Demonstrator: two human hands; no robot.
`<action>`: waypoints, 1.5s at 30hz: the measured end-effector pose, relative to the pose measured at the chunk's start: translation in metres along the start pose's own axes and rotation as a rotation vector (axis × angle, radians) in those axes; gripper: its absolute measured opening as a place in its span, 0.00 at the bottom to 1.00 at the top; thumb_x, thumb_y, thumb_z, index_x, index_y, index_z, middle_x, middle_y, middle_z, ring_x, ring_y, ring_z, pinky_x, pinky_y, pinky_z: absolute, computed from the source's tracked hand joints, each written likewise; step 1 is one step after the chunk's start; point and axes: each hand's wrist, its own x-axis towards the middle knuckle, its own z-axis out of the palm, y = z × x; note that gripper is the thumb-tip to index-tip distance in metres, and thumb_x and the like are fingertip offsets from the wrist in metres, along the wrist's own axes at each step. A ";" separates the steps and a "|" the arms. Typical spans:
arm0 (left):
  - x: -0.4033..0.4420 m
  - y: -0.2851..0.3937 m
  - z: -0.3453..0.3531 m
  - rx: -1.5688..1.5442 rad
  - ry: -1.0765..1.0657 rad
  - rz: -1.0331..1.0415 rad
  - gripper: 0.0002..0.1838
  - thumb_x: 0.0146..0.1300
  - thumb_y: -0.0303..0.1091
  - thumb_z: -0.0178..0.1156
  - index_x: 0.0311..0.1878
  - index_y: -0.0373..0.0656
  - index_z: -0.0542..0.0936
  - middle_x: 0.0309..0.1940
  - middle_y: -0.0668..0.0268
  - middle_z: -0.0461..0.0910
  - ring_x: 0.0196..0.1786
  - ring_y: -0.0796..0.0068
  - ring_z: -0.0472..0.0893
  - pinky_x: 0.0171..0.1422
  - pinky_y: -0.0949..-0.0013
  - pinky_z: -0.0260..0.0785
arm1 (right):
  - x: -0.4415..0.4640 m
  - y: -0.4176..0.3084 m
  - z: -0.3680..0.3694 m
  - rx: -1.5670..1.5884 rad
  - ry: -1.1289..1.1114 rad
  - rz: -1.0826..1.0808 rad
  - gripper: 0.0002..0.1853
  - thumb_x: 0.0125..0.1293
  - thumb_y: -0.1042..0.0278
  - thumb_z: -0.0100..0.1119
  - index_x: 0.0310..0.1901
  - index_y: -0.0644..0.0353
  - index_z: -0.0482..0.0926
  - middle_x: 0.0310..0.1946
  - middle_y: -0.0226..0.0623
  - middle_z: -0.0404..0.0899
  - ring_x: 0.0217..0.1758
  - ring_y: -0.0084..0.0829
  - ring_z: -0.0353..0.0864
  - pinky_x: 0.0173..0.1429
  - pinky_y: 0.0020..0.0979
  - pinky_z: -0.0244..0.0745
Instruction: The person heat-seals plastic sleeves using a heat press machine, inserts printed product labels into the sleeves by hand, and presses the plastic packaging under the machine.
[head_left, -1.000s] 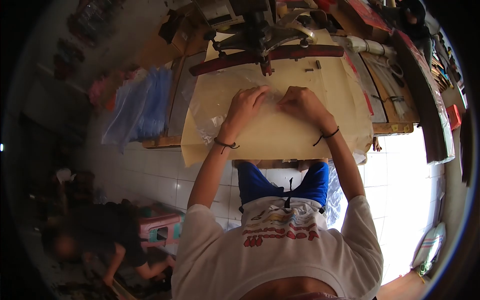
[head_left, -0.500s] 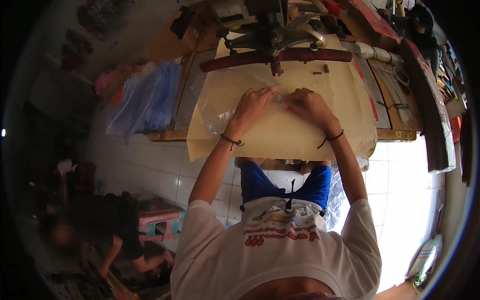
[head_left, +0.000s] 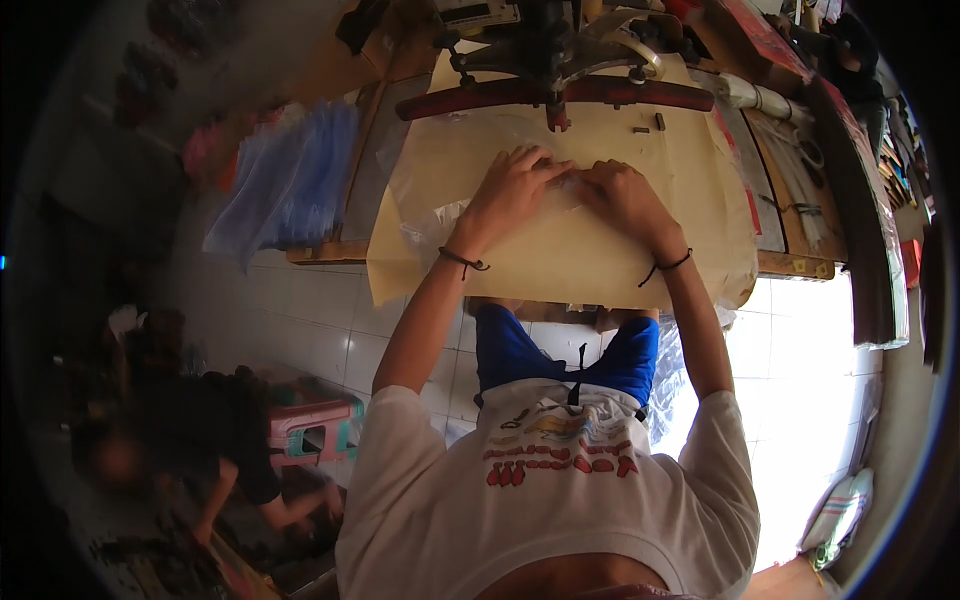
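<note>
My left hand point(head_left: 508, 196) and my right hand point(head_left: 622, 198) meet over a sheet of tan paper point(head_left: 560, 265) on the table. The fingertips of both pinch a piece of clear plastic film point(head_left: 428, 222), which is hard to see against the paper. Part of the film lies on the paper to the left of my left hand. Just beyond my fingers stands a dark metal machine point(head_left: 555, 80) with a long red bar point(head_left: 640, 92) across it. Two small dark metal pieces point(head_left: 660, 122) rest on the paper, past my right hand.
A stack of bluish plastic bags point(head_left: 300, 185) hangs over the table's left edge. Scissors point(head_left: 808, 152) and a white roll point(head_left: 755, 98) lie at the right. Lower left, another person point(head_left: 190, 450) bends near a pink and green stool point(head_left: 312, 428).
My fingers have drawn closer together, and the blur on my left hand is gone. The view has shifted slightly, so the table and machine appear higher.
</note>
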 end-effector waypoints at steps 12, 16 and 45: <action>0.003 -0.008 0.009 0.042 0.018 0.031 0.26 0.63 0.26 0.57 0.63 0.60 0.82 0.51 0.66 0.77 0.56 0.62 0.76 0.61 0.58 0.68 | -0.001 -0.006 -0.005 0.140 -0.021 0.133 0.10 0.64 0.68 0.65 0.41 0.64 0.87 0.33 0.47 0.86 0.33 0.40 0.87 0.41 0.36 0.80; 0.002 -0.007 0.006 0.011 0.041 0.044 0.25 0.62 0.26 0.58 0.63 0.57 0.83 0.51 0.66 0.77 0.55 0.61 0.76 0.63 0.56 0.69 | 0.000 -0.013 -0.006 0.091 -0.027 0.122 0.08 0.62 0.68 0.65 0.39 0.62 0.88 0.32 0.46 0.87 0.34 0.46 0.87 0.44 0.40 0.81; -0.095 0.012 -0.028 0.144 -0.038 -0.298 0.35 0.72 0.58 0.54 0.74 0.47 0.69 0.76 0.55 0.64 0.80 0.61 0.61 0.83 0.48 0.47 | -0.003 -0.026 0.004 -0.328 -0.236 -0.042 0.30 0.75 0.52 0.53 0.70 0.65 0.68 0.74 0.45 0.66 0.79 0.39 0.62 0.82 0.49 0.53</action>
